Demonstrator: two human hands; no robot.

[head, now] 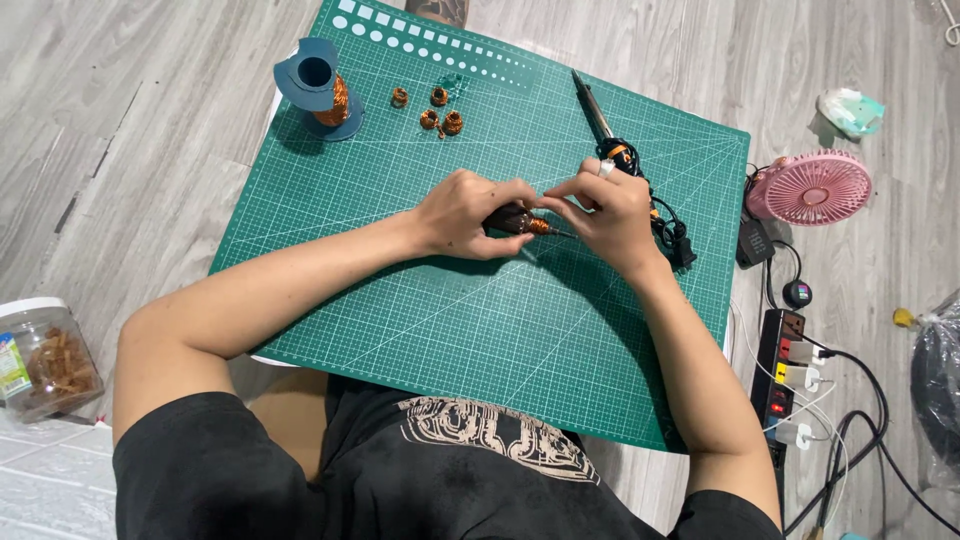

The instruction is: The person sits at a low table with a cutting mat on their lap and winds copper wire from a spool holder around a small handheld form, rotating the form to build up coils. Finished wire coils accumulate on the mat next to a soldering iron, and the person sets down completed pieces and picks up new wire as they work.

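Note:
My left hand (462, 214) is closed around a small dark core wound with copper wire (518, 220), held just above the green cutting mat (520, 330). My right hand (607, 212) meets it from the right, fingers pinching at the coil's wire end; a ring shows on one finger. Several finished copper coils (432, 108) lie at the mat's far side. A blue spool of copper wire (322, 88) stands at the far left corner.
A soldering iron (597, 112) lies on the mat behind my right hand, its cord trailing right. A pink fan (812, 186), a power strip (782, 365) with plugs and a black bag (940, 385) sit on the floor at right. A clear plastic jar (42, 358) stands left.

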